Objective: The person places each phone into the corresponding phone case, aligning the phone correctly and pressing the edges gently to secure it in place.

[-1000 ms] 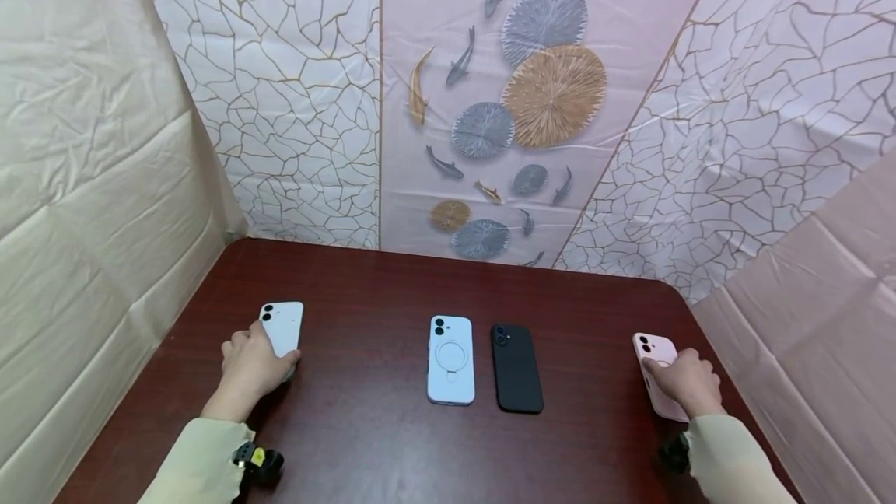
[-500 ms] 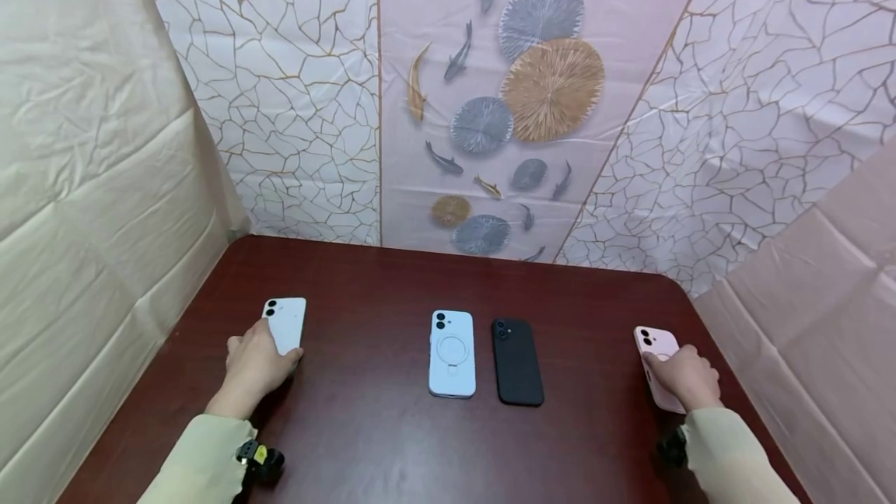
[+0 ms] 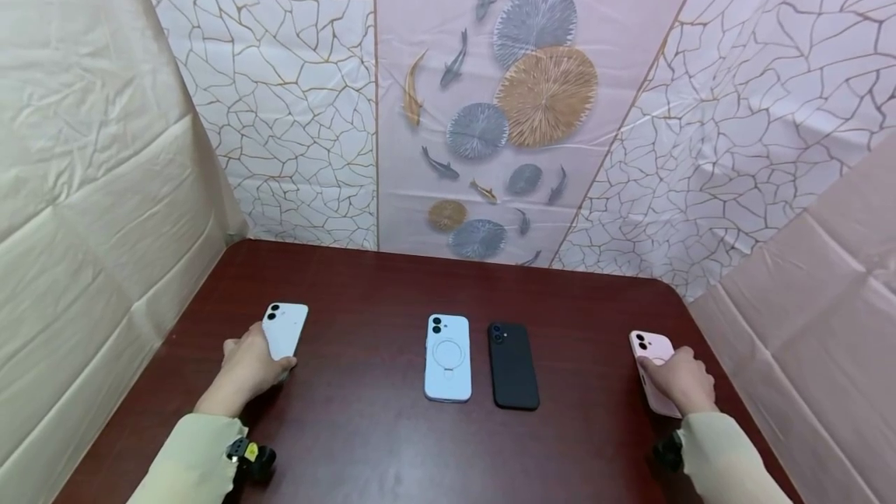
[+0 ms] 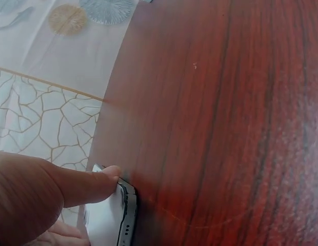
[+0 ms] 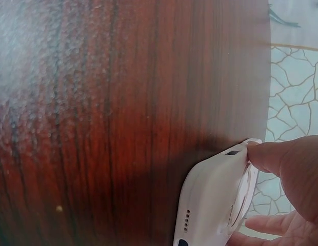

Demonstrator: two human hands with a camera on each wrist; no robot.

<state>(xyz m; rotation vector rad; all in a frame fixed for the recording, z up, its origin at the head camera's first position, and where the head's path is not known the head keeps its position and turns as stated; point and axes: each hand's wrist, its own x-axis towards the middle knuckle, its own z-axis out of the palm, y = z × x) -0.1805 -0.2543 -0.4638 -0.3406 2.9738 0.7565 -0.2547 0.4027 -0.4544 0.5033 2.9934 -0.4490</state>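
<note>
At the left of the table, my left hand point(image 3: 246, 364) grips a white phone point(image 3: 285, 329), fingers along its left edge and thumb on the right one. The left wrist view shows the thumb point(image 4: 92, 187) across the phone's edge, near the speaker holes. On the far right my right hand point(image 3: 682, 379) holds a pale pink phone point(image 3: 652, 346) by its long sides. In the right wrist view that phone point(image 5: 213, 192) stands tilted up on edge from the camera's angle, thumb at one side and fingers at the other. The palms hide part of both phones.
Between the hands, a light blue phone point(image 3: 448, 387) with a ring on its back lies beside a black phone point(image 3: 514, 372) on the dark red wooden table point(image 3: 392, 457). Patterned cloth point(image 3: 301, 99) hangs behind, and plain cloth walls point(image 3: 91, 255) flank both sides.
The white phone in my left hand has turned slightly, its top end swinging to the right. My right hand stays on the pink phone. The head view has shifted a little.
</note>
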